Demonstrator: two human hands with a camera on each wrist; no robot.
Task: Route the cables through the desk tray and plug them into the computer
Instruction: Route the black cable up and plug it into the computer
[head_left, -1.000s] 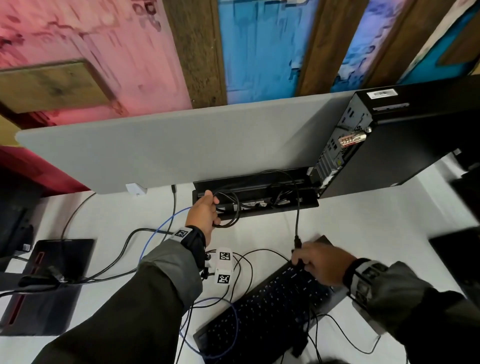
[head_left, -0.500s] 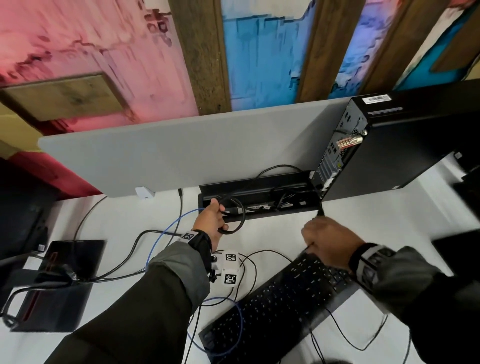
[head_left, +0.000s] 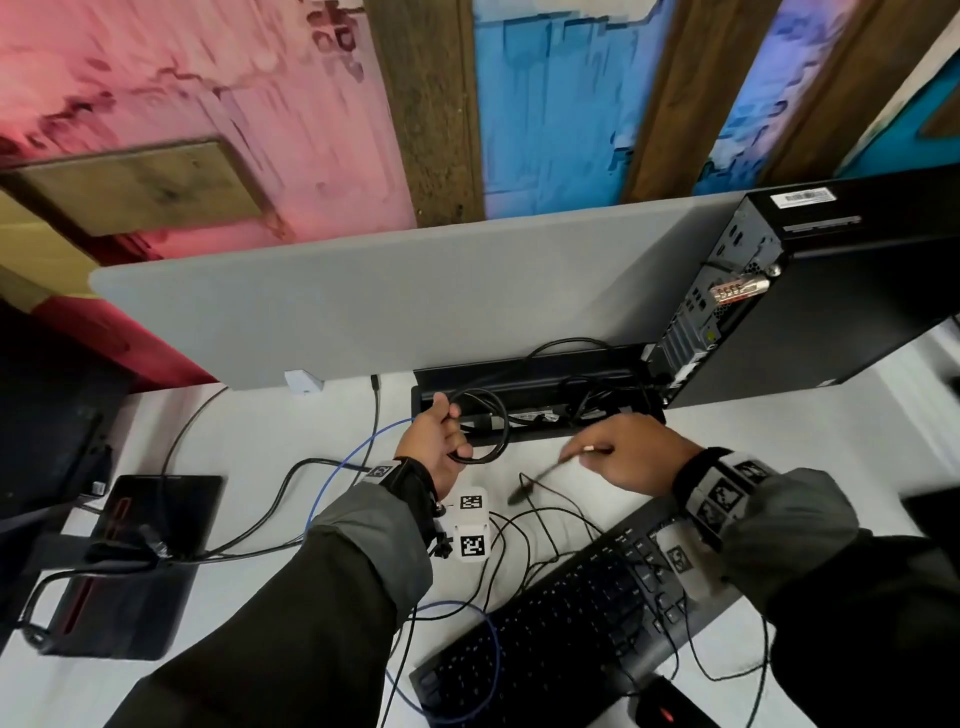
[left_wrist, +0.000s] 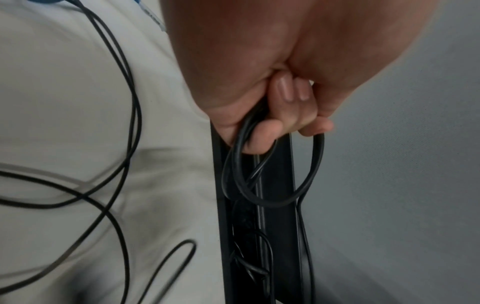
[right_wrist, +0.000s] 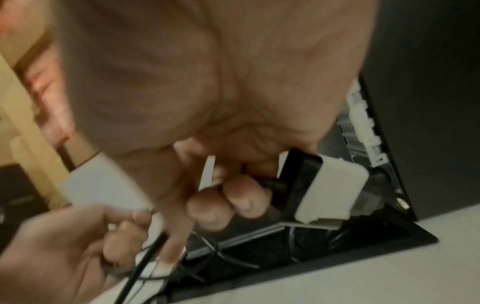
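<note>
The left hand (head_left: 434, 447) has its fingers curled tight round a coil (head_left: 480, 426) of black cable, held just over the near left end of the tray (head_left: 540, 434), the long black slot sunk in the desk (head_left: 779, 447) against the grey screen (head_left: 363, 306); the wrist view shows two or three loops bunched in the fist and the rest hanging down into the slot. The right hand (head_left: 636, 454) is to the right of it, in front of the tray, pinching a thin cable (head_left: 540, 475) near its end between thumb and fingertips, with the plug end blurred and trailing to the left. The computer (head_left: 810, 296) stands at the tray's right end, its port panel facing the hands. I'd judge these cables light and limp, springy enough to uncoil once let go, and smooth enough to slide through a loose grip. A coil wants holding as a bunch, as the left does; a lead wants taking right behind the plug, on the stiff moulded part, so it can be steered into a port. More loose leads lie tangled by the keyboard (head_left: 571, 618), so snagging looks likely.
</note>
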